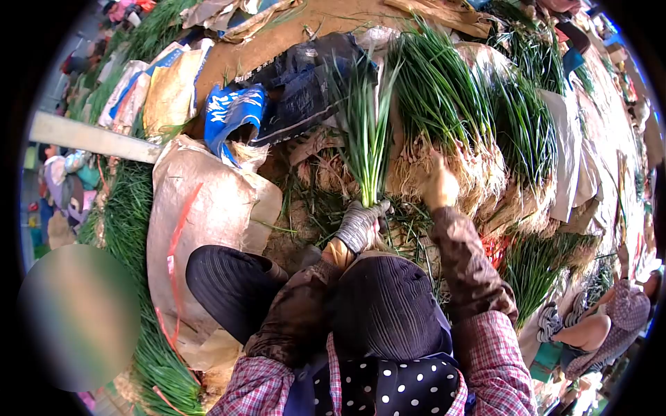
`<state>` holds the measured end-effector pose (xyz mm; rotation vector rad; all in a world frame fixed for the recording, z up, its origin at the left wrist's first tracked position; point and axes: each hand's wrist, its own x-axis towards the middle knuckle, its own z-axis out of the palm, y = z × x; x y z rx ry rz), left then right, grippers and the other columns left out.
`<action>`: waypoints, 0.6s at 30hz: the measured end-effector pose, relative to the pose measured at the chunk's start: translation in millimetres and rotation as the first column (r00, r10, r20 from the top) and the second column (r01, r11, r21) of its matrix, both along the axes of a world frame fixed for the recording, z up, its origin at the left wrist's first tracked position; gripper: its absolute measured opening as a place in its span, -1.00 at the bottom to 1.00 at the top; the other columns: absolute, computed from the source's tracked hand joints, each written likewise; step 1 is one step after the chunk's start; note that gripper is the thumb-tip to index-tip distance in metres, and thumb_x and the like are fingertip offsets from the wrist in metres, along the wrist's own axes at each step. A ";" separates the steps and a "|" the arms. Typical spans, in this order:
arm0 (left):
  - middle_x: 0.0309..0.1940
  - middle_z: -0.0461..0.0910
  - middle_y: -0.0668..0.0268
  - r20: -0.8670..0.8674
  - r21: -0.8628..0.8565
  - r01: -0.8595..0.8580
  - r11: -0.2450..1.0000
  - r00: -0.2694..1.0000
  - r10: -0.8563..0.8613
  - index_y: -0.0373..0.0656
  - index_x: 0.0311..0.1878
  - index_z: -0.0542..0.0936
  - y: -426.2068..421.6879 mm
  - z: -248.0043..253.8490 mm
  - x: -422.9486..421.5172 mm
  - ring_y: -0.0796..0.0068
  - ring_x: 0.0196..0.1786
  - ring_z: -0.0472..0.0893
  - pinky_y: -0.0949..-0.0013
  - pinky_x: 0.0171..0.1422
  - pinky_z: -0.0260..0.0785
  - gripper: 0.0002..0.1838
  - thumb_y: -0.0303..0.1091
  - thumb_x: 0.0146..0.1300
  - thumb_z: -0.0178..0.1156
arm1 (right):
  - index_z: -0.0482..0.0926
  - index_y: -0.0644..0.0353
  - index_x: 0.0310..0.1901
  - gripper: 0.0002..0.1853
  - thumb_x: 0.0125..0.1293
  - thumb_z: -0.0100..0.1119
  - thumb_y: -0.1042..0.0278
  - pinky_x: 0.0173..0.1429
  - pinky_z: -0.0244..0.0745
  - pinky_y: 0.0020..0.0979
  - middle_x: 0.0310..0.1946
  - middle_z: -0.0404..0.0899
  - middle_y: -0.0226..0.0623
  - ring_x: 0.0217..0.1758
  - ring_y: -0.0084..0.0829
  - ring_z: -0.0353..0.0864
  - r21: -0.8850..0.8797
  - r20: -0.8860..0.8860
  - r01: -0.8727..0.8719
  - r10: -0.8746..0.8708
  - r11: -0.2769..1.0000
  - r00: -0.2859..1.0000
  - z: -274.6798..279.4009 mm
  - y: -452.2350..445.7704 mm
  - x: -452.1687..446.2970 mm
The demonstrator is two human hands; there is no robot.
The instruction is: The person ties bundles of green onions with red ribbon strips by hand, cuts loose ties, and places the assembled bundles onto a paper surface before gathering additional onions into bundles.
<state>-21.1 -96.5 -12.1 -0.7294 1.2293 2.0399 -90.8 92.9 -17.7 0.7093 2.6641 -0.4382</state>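
My left hand, in a grey glove or wrapping, is closed around the lower stalks of a bunch of green onions. The bunch stands nearly upright, its leaves fanning away from me above my raised knee. My right hand reaches to the root ends of a large heap of green onions. Its fingers are blurred, so whether they grip any stalks is unclear. Pale, stringy roots hang along the heap's near side, with more green onions beside it on the right.
A blue printed sack and dark sheeting lie ahead. To my left is a large tan sack with red strapping, and a pale beam beyond it. Loose leaves litter the ground. Another person sits at the right.
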 end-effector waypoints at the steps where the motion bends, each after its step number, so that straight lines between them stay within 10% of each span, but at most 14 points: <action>1: -0.62 0.52 0.33 0.101 -0.033 0.040 0.999 0.994 -0.036 -0.22 -0.36 0.54 -0.5 -3.6 -4.5 0.57 -0.70 0.39 0.46 -0.66 0.24 -0.88 -0.47 0.11 0.31 | 0.44 0.11 0.01 -0.66 0.22 0.22 0.28 -0.40 0.54 -0.38 -0.46 0.59 -0.30 -0.49 -0.41 0.58 0.094 -0.017 -0.030 0.031 0.995 0.999 4.2 7.3 -11.3; 4: -0.66 0.50 0.35 0.086 0.035 -0.021 0.999 0.996 0.018 -0.25 -0.39 0.58 1.1 -9.7 -0.8 0.56 -0.73 0.37 0.44 -0.67 0.23 -0.87 -0.46 0.07 0.36 | 0.50 0.13 -0.15 -0.81 0.27 0.16 0.26 -0.47 0.54 -0.33 -0.48 0.61 -0.25 -0.51 -0.40 0.60 0.241 -0.068 -0.165 0.186 0.956 0.980 -1.6 21.7 -24.7; 7: -0.62 0.55 0.34 -0.009 0.001 -0.033 0.999 0.999 0.033 -0.25 -0.34 0.61 2.2 -8.4 -3.0 0.57 -0.74 0.37 0.45 -0.69 0.23 -0.86 -0.39 0.13 0.33 | 0.54 0.17 -0.28 -0.82 0.33 0.10 0.24 -0.52 0.53 -0.39 -0.49 0.62 -0.23 -0.56 -0.46 0.59 -0.158 -0.449 -0.355 0.253 0.921 0.857 -24.0 23.3 27.6; 13: -0.72 0.47 0.46 0.151 0.069 0.140 0.988 0.977 -0.149 -0.12 -0.22 0.66 -3.1 -19.1 -1.6 0.72 -0.82 0.26 0.63 -0.79 0.08 -0.85 -0.33 0.16 0.31 | 0.61 0.27 -0.17 -0.68 0.33 0.12 0.14 -0.23 0.55 -0.33 -0.39 0.65 -0.06 -0.33 -0.34 0.65 -0.708 -0.095 -0.255 0.269 0.659 0.959 32.2 -29.9 115.6; 16: -0.72 0.49 0.38 -0.016 -0.080 0.086 0.993 0.996 -0.087 -0.15 -0.40 0.62 1.7 -56.9 7.2 0.66 -0.80 0.31 0.56 -0.77 0.11 -0.83 -0.27 0.15 0.32 | 0.60 0.25 -0.22 -0.57 0.33 0.07 -0.03 -0.32 0.57 -0.31 -0.43 0.65 -0.09 -0.41 -0.35 0.64 -0.628 -0.126 -0.169 0.116 0.760 0.985 6.6 -25.8 99.8; 18: -0.72 0.51 0.33 -0.029 -0.230 0.151 0.961 0.986 -0.162 -0.19 -0.47 0.57 6.3 -22.1 1.2 0.60 -0.78 0.37 0.48 -0.74 0.16 -0.75 -0.21 0.14 0.32 | 0.55 0.19 -0.31 -0.59 0.27 0.11 -0.08 -0.56 0.42 -0.39 -0.52 0.61 -0.29 -0.59 -0.50 0.52 -0.166 -0.430 -0.363 0.264 0.917 0.863 -2.6 -31.6 82.3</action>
